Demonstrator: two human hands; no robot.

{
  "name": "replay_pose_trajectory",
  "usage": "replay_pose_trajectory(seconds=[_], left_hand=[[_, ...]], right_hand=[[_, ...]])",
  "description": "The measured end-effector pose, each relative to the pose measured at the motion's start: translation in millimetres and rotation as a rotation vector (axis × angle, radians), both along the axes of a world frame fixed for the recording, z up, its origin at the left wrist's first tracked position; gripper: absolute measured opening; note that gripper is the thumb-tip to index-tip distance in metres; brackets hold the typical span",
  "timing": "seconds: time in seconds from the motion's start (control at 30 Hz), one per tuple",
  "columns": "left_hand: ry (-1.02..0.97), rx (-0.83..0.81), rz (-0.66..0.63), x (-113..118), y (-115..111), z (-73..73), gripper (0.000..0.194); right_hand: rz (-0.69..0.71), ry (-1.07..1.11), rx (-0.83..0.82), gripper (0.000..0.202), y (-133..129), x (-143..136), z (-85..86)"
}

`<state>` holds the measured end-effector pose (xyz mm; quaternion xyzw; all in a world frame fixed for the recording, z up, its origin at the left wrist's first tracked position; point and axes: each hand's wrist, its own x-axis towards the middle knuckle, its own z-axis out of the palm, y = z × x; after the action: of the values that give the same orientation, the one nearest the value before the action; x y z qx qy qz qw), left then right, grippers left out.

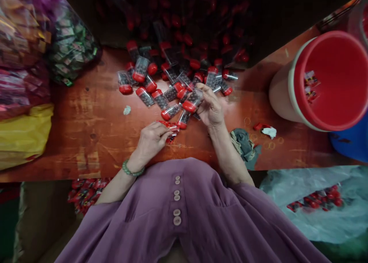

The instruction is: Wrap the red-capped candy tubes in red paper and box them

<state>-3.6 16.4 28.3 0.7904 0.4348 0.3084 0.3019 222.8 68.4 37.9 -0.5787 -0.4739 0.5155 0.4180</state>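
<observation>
My left hand (152,141) is closed, thumb against fingers, on a small red printed wrapper (171,127) just above the table's front edge. In my right hand (212,106) is a clear container with a red cap (192,101), filled with small dark balls and tilted, its red end toward the left. Beneath and beyond it lies a loose heap of similar red-capped containers (144,97), some resting against each other. Part of the held container's right side is hidden by my fingers.
A cream bucket with a red basin (330,113) on top stands at right, small packets inside. A grey-green cloth (244,145) lies by my right forearm. Filled plastic bags (71,44) line the left. A dark box of containers opens at the back.
</observation>
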Motion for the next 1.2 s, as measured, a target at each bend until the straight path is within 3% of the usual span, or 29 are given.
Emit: replay_pose_trajectory(seconds=[0.23,0.47,0.7,0.9,1.07,1.2], left_hand=[[-0.324,-0.332,0.136,-1,-3,19.0,0.009],[-0.376,-0.426,0.151,-7,-5,23.2,0.011],[-0.424,-0.464,0.162,-8,-6,15.1,0.015],[-0.390,-0.494,0.179,-8,-3,10.7,0.014],[-0.367,-0.515,0.130,-9,-4,6.3,0.014],[-0.380,-0.568,0.123,-8,-8,0.6,0.014]], right_hand=[[0.094,0.051,0.082,0.058,-22,1,-5.4],[0.042,0.080,0.109,0.043,-50,-10,29.8],[0.210,-0.040,0.157,0.024,-60,-2,37.6],[0.242,-0.193,0.213,0.021,-56,6,43.9],[0.463,-0.268,0.161,0.020,-46,7,50.5],[0.551,-0.280,0.103,0.022,-40,8,50.0]])
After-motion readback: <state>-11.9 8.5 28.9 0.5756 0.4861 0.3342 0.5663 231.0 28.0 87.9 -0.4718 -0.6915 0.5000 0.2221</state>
